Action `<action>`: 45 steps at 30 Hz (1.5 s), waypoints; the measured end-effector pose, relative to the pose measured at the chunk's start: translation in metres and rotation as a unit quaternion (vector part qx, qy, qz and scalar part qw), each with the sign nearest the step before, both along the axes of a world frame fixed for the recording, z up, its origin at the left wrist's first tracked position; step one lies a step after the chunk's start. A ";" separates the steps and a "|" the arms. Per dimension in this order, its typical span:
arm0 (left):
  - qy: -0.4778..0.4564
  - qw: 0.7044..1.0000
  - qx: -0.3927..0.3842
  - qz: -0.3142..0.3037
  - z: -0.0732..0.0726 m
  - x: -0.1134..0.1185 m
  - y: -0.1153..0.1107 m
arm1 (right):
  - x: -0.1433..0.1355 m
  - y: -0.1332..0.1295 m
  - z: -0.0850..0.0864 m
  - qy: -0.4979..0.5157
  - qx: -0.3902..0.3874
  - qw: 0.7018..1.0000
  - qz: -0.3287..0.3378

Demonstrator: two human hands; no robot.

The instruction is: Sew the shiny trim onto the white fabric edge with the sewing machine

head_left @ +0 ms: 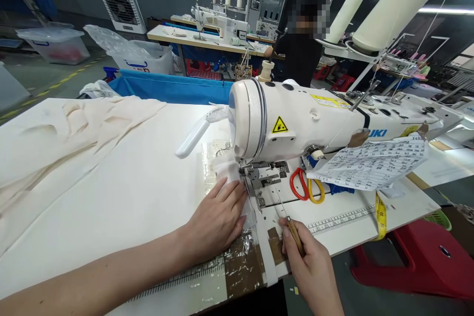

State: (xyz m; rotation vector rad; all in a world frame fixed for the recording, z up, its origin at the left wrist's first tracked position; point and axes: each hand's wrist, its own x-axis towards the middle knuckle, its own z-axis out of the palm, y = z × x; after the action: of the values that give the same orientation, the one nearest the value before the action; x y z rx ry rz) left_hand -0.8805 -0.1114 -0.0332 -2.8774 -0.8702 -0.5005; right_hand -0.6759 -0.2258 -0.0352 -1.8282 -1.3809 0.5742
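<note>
Right hand (309,261), nearest the lens: fingers pinched closed around the wooden handle of a thin awl (291,224). Its metal point runs up and away from the grip toward the needle plate (264,180). Judged light and rigid, sharp at the tip; best taken by the handle, as it is now.

Left hand (218,219): fingers spread flat, pressing a strip of cream fabric (231,173) to the bed, just left of the awl tip. It clasps nothing. The cloth looks thin, soft and limp, likely to slide on the glossy tape patches; flat palm pressure suits it better than a pinch.

Outward from the grips:
- Sewing machine (314,121), one, directly above both hands.
- Scissors (307,187), one pair, red and yellow loops, right of the awl point.
- Printed paper sheet (374,163), one, beyond the scissors.
- Yellow tape measure (380,215), one, hanging off the table edge to the right.
- Larger cream cloth (74,133), bunched far left of the pressing hand.
- Red stool (422,256), one, below right.
- A person in dark clothing (299,54) stands behind the machine.
</note>
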 end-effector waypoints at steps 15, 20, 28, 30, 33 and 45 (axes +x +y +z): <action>0.010 1.000 -0.004 -0.010 -0.006 -0.002 -0.003 | 0.000 -0.002 -0.003 0.028 -0.001 0.999 -0.028; 0.019 1.000 -0.005 -0.010 -0.010 -0.001 -0.002 | 0.000 -0.002 -0.005 0.051 -0.012 0.998 -0.035; 0.022 1.000 -0.015 0.000 -0.008 -0.002 0.005 | -0.010 -0.007 -0.004 0.122 0.000 0.989 -0.087; 0.017 1.000 -0.009 0.002 -0.007 -0.001 0.008 | -0.013 -0.009 -0.006 0.117 0.030 0.990 -0.075; 0.012 1.000 -0.010 0.009 -0.006 0.000 0.012 | -0.020 -0.006 -0.010 0.073 0.110 0.991 -0.026; -0.001 0.999 -0.040 -0.006 -0.004 -0.001 0.026 | -0.050 0.038 -0.007 -0.265 0.214 0.924 0.174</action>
State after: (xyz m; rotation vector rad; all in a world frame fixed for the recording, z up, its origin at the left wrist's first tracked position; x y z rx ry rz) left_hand -0.8816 -0.0851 -0.0375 -2.9557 -0.8932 -0.4804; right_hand -0.7256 -0.1874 -0.0418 -1.4329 -2.0286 -0.0827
